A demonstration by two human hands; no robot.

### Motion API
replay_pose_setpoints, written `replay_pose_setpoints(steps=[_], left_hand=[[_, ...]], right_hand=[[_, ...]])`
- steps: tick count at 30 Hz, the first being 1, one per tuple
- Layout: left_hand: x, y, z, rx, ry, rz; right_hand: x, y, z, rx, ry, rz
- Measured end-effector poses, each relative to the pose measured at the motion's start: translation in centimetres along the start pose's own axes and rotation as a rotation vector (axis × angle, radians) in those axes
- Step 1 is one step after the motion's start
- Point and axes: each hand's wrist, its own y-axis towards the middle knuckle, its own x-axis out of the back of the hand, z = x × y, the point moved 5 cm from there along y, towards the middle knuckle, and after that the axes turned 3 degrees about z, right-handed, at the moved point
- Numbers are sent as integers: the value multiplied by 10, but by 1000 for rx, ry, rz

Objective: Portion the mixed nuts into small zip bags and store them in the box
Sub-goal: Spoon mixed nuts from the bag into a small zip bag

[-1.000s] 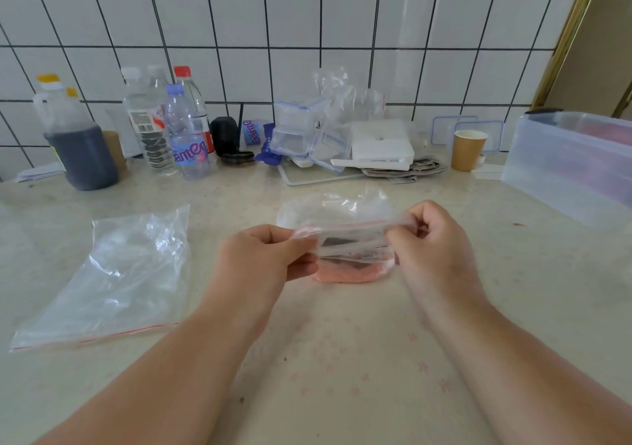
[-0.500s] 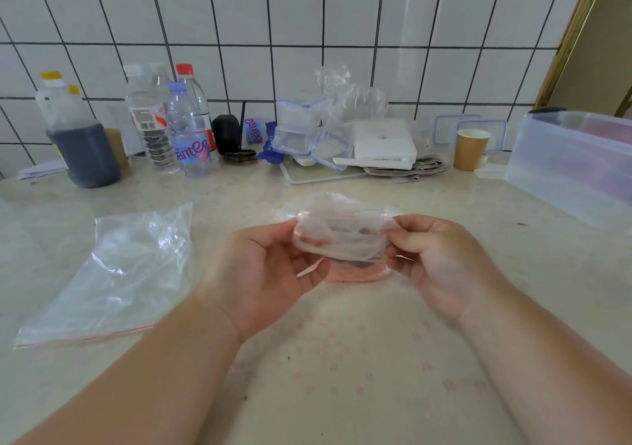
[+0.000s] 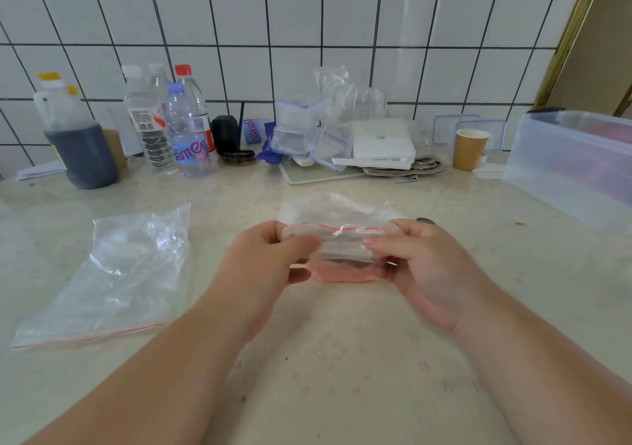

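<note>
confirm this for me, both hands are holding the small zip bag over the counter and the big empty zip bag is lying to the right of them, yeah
Not quite. The head view shows the left hand and right hand gripping the small zip bag over the counter, but the big empty zip bag lies to their left, not right.

We see soft, even daylight and faint shadows. Tile lines (image 3: 321,47) bow at the edges (wide-angle lens). Bags (image 3: 113,273) glint slightly.

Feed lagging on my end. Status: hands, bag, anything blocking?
Left hand and right hand both pinch the small zip bag above the counter. Storage box at right. Big zip bag lies left, clear of the work.
</note>
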Motion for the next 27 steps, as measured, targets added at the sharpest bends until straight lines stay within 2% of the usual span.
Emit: replay_pose_setpoints(steps=[1, 3, 5, 7, 10, 12, 16, 18, 20, 24, 27], left_hand=[[4, 0, -1, -40, 140, -87], [9, 0, -2, -110, 383, -204], [12, -1, -3, -144, 491, -264], [17, 1, -2, -127, 388, -291], [19, 4, 2, -62, 177, -251], [11, 6, 5, -14, -6, -141], [-9, 2, 4, 96, -366, 168], [-14, -1, 4, 138, -435, 277], [-14, -2, 5, 191, -482, 308], [-11, 0, 2, 260, -579, 302], [-6, 4, 4, 299, -694, 225]], right_hand=[[2, 0, -2, 13, -95, -50], [0, -1, -2, 36, -115, -91], [1, -3, 0, 57, -122, -115], [2, -5, 3, 91, -219, -165], [11, -7, 5, 113, -512, -352], [18, -7, 6, 107, -633, -455], [34, -4, 7, 119, -585, -566], [39, -2, 7, 100, -517, -548], [38, -1, 5, 66, -413, -475], [29, 3, -1, -86, -34, -269], [15, 2, 0, -178, 288, -71]])
